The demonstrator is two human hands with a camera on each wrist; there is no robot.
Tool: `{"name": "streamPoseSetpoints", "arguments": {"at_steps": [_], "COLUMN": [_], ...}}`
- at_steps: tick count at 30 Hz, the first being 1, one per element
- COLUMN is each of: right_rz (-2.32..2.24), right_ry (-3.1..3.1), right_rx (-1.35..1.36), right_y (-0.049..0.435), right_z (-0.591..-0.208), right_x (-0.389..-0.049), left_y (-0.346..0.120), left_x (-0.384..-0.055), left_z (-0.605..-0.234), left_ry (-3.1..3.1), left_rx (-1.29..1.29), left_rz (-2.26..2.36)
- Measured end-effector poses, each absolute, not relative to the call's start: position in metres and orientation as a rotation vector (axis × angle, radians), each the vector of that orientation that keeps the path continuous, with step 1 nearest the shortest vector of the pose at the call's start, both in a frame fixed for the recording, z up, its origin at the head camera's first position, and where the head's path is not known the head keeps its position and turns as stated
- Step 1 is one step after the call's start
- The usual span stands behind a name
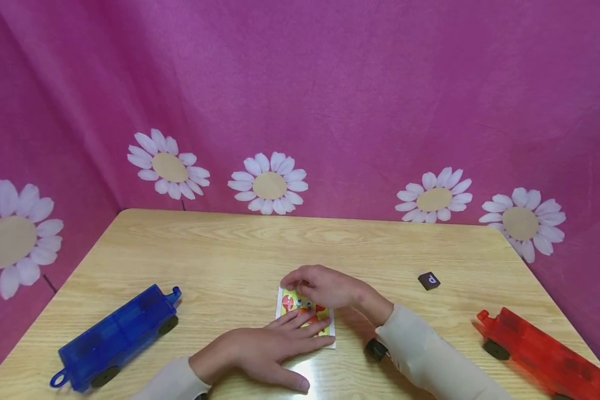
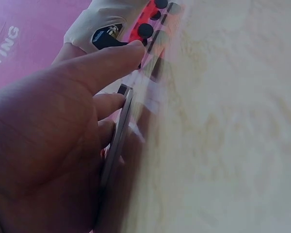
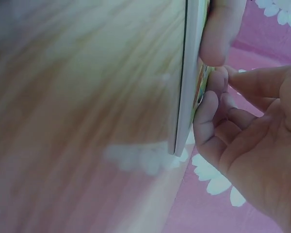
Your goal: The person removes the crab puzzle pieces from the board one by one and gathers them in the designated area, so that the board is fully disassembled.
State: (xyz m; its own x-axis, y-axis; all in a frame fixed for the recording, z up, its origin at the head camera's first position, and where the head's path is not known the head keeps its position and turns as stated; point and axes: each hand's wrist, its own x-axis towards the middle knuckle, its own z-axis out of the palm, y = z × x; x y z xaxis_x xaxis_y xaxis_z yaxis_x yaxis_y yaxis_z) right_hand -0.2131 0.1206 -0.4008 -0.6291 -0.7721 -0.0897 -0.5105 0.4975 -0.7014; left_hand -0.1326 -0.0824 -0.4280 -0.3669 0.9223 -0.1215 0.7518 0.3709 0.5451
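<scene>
A small square puzzle board (image 1: 330,333) with a red crab on yellow and a white border lies on the table. My left hand (image 1: 275,347) rests flat across its lower part with spread fingers. Over its upper edge is my right hand (image 1: 325,284), fingers bent and tips at the picture. From the side, in the right wrist view, the board (image 3: 186,92) shows as a thin plate with the right fingers (image 3: 206,114) touching its face. The right thumb tip meets a fingertip; anything between them is hidden. Both hands cover much of the picture.
A blue toy wagon (image 1: 120,339) stands on the left of the wooden table (image 1: 220,250), and a red toy wagon (image 1: 550,355) on the right. A dark letter tile (image 1: 429,280) lies behind the right forearm. A pink flowered cloth (image 1: 330,111) hangs behind the table.
</scene>
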Motion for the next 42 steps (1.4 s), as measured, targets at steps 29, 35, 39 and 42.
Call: {"name": "streamPoseSetpoints", "arguments": {"at_steps": [29,35,39,42], "right_rz": [-0.976,-1.059,-1.092,-1.072], "right_ry": [2.369,2.429,2.488,2.515], "right_rx": [-1.031,-0.995,-0.962,-0.951], "right_y": [0.112,0.114,0.119,0.126], "right_z": [-0.397,-0.399,-0.393,-0.388], "right_x": [-0.213,-0.211,-0.212,-0.213], "left_y": [-0.082,-0.081,-0.082,-0.083], "left_x": [-0.133,-0.133,-0.133,-0.133], "left_z": [-0.428,-0.428,-0.427,-0.427], "left_ry": [2.253,2.257,2.247,2.246], "left_rx": [1.469,1.493,1.470,1.460], "left_rz": [0.549,0.540,0.551,0.554]}}
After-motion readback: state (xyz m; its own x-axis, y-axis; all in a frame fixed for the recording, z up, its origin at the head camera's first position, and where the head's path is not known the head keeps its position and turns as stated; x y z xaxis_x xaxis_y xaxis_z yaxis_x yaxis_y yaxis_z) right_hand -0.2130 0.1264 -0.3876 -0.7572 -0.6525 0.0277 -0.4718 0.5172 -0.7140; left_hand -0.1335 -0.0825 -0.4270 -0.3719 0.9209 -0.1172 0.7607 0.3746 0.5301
